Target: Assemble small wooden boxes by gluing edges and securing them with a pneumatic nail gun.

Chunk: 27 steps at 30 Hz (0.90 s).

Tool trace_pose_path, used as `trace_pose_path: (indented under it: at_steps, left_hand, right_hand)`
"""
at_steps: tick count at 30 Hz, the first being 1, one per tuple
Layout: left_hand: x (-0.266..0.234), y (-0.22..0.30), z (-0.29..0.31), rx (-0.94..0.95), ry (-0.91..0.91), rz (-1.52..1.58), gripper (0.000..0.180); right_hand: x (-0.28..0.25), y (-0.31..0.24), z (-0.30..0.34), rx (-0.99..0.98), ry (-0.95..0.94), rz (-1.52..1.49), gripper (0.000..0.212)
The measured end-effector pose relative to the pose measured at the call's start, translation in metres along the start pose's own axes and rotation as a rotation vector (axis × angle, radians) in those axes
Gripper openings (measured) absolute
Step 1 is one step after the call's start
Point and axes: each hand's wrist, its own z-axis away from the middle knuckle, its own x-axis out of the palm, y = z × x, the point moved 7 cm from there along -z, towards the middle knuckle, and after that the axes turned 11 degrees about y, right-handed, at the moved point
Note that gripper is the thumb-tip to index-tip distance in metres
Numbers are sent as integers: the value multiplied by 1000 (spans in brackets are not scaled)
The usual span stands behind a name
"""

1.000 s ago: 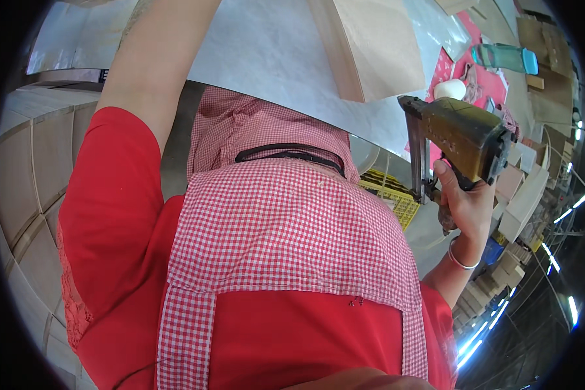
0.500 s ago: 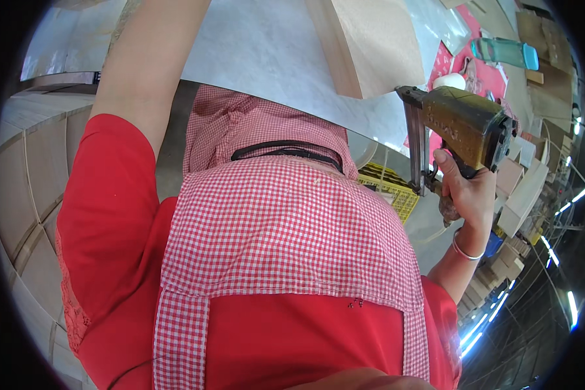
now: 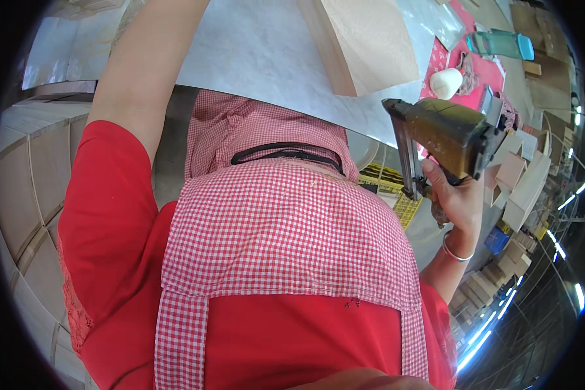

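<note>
Yellow crate (image 3: 407,210) w/ contents unclear, R hand (image 3: 463,201) wrapped rnd nail gun (image 3: 445,130), L hand unseen, can't tell

Workshop: you stand in one, for woodwork by its look.
Nail or staple gun (image 3: 445,133): gripped in your right hand (image 3: 460,200).
Worktable (image 3: 253,65): before you, pale-topped, bearing a wooden piece (image 3: 374,52).
Pale wooden stacks (image 3: 49,162): close at your left.
Boxes (image 3: 481,286): piled at your right.
Strip lights (image 3: 579,296): glowing in the dark at your far right.
Apron (image 3: 286,227): checked, covering your front.
</note>
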Motion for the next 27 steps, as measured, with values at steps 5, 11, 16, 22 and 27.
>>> trace_pose_path:
  at_steps: [5, 11, 16, 22, 27]
  left_hand:
    - [-2, 5, 4, -1, 9, 9, 36]
    - [-3, 10, 9, 53, 80, -24, 34]
    - [-3, 7, 10, -24, -25, -50, 36]
    - [-35, 119, 75, 105, 76, 195, 36]
    - [9, 283, 232, -143, -916, 940, 25]
  right_hand:
    - [6, 2, 7, 17, -18, -28, 29]
    - [11, 4, 5, -14, -4, -77, 30]
    - [14, 1, 0, -8, 17, -107, 31]
    - [-2, 24, 14, 190, 200, -147, 29]
    - [-13, 31, 30, 241, 424, -313, 22]
